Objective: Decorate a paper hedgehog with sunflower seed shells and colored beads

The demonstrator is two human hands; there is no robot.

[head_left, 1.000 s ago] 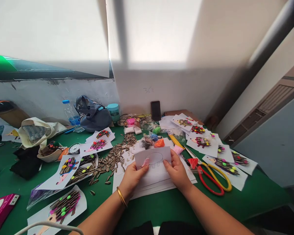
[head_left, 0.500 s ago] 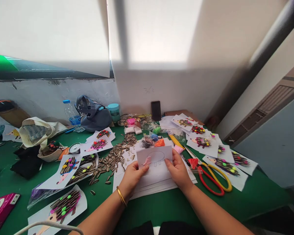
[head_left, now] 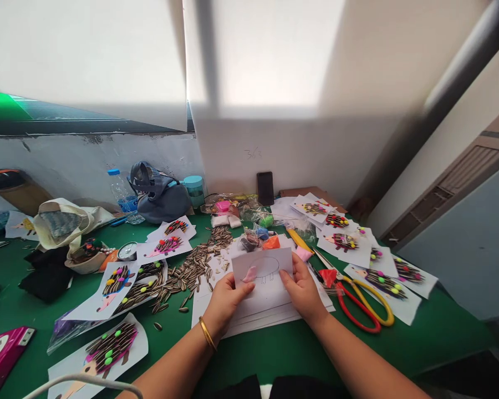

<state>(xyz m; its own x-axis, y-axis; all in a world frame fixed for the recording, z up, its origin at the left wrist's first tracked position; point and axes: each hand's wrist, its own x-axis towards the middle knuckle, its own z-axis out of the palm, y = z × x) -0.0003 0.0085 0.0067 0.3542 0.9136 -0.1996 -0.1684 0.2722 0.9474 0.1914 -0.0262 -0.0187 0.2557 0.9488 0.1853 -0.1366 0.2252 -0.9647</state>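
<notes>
A small white card with a line drawing of a hedgehog is held upright at the centre, with pink clay on the animal's snout. My left hand grips the card's left edge, its thumb just below the pink clay. At the right edge, my right hand holds the card between thumb and fingers. Beneath both hands lies a stack of white paper. Behind the card are packets of coloured clay, among them an orange one.
Sunflower seeds are heaped left of the paper. Scissors with red and yellow handles lie on the right. Finished hedgehog cards sit on both sides. A bottle, a blue bag and a phone stand at the back.
My left thumb has shifted very slightly down and to the right on the card. Otherwise both hands hold it as before.
</notes>
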